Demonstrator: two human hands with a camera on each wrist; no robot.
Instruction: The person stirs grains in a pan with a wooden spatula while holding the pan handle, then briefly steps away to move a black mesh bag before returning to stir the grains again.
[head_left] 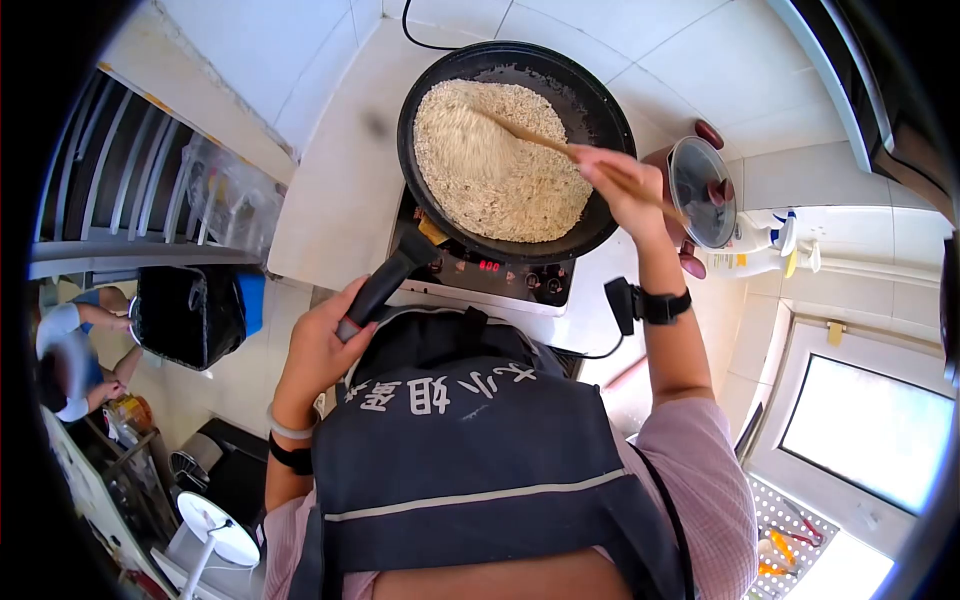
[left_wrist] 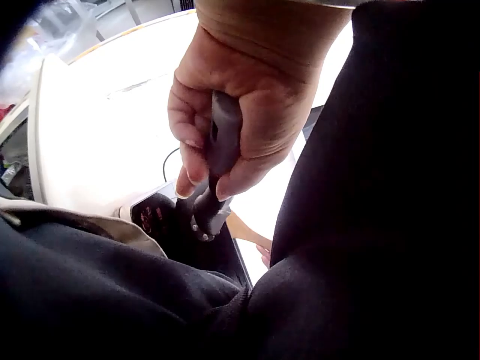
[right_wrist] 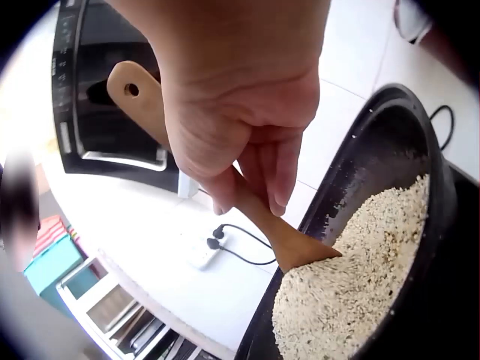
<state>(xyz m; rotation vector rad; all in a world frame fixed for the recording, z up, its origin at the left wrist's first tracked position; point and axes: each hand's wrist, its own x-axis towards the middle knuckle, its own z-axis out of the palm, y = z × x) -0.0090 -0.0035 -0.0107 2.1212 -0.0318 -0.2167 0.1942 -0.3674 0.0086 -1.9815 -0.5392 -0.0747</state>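
A deep black frying pan (head_left: 600,105) stands on an induction cooker (head_left: 510,290) whose red display is lit. Pale small grains with darker specks (head_left: 540,205) fill much of the pan. My left hand (head_left: 322,345) grips the pan's black handle (head_left: 380,288), its fingers wrapped around it in the left wrist view. Over the pan's right side, my right hand (head_left: 625,190) holds a wooden spatula (head_left: 545,139) by its shaft. In the right wrist view the spatula's blade (right_wrist: 300,247) is partly sunk in the grains, which hide its tip. Grains by the blade look blurred in the head view.
Right of the pan is a lidded pot (head_left: 700,190), with spray bottles (head_left: 785,240) beyond it. Tiled wall rises behind the pan. A black bin (head_left: 185,315) stands at the left below the counter, near another person (head_left: 75,345). A plugged-in power strip (right_wrist: 201,251) lies on the counter.
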